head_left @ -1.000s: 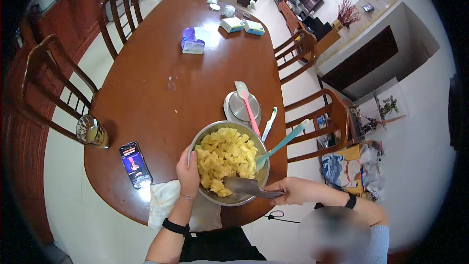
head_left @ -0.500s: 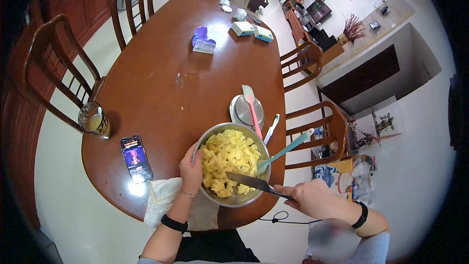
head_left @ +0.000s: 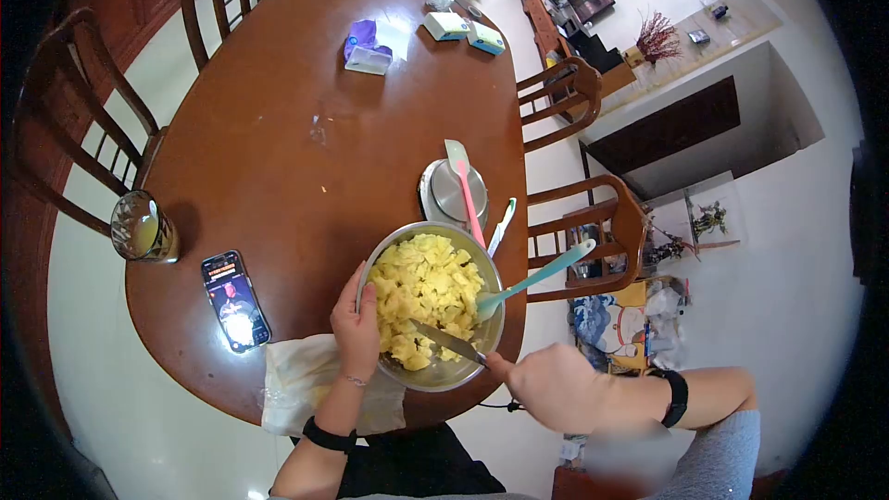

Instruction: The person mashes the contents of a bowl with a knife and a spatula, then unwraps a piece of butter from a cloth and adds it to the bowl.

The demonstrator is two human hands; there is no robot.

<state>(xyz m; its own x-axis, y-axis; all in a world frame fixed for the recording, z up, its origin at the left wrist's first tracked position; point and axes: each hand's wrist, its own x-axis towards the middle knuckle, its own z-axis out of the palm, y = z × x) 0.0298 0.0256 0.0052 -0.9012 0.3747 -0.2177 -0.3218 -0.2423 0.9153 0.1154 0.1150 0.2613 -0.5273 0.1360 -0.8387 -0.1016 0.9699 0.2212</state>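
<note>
A steel mixing bowl [head_left: 500, 333] full of soft yellow food chunks [head_left: 428, 282] sits near the table's front right edge. My left hand [head_left: 356, 329] is closed on its left rim, thumb toward the inside. My right hand [head_left: 556, 389], at the lower right, is wrapped round the handle of a knife [head_left: 449, 342]. The blade reaches over the near rim, its tip among the chunks. A teal spatula [head_left: 542, 276] leans in the bowl, its handle sticking out to the right. Behind the bowl, a pink-handled spatula [head_left: 466, 190] lies across a round-topped kitchen scale [head_left: 444, 193].
A white-and-green tool [head_left: 502, 227] lies beside the scale. Left of the bowl are a cloth [head_left: 296, 380], a phone [head_left: 234, 301] and a glass of yellowish drink [head_left: 145, 231]. Tissue packs [head_left: 447, 26] and a purple package [head_left: 368, 48] lie farther back. Chairs [head_left: 593, 222] flank the table.
My right hand has come up and tilted the knife more steeply, with its blade a little farther left in the chunks. My left hand stays on the rim. The view has shifted slightly.
</note>
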